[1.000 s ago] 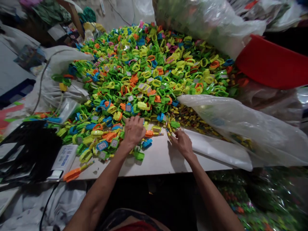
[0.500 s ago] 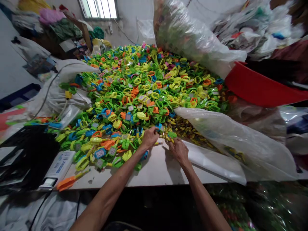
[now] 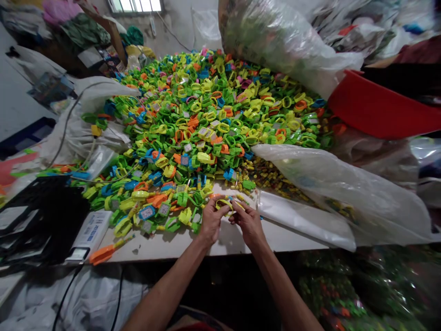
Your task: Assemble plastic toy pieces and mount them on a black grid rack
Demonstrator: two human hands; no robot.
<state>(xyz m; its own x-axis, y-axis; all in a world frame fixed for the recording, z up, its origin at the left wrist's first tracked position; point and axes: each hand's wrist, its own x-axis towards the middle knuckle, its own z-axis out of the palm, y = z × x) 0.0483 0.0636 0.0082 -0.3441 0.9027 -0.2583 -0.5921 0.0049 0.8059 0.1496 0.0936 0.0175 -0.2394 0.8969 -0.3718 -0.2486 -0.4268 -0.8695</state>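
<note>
A huge heap of small plastic ring pieces (image 3: 206, 105) in green, yellow, orange and blue covers the white table (image 3: 172, 243). Close to the table's front edge my left hand (image 3: 211, 220) and my right hand (image 3: 248, 222) meet over a bare patch. Both pinch one yellow ring piece (image 3: 224, 203) between their fingertips, my left hand on its left side and my right hand on its right. A small dark yellow bit shows at my right fingertips. The near edge of the heap lies just left of and behind my hands.
A clear plastic bag (image 3: 337, 184) lies open on the right with small yellow pieces (image 3: 272, 174) spilling from it. A red tub (image 3: 379, 110) stands behind it, under a big filled bag (image 3: 275, 37). A black tray (image 3: 37, 220), white box (image 3: 89, 232) and orange tool (image 3: 103, 253) sit left.
My hands have pulled back from the heap's edge towards the table's front and come together. A yellow ring piece taken from the pile is now held between both.
</note>
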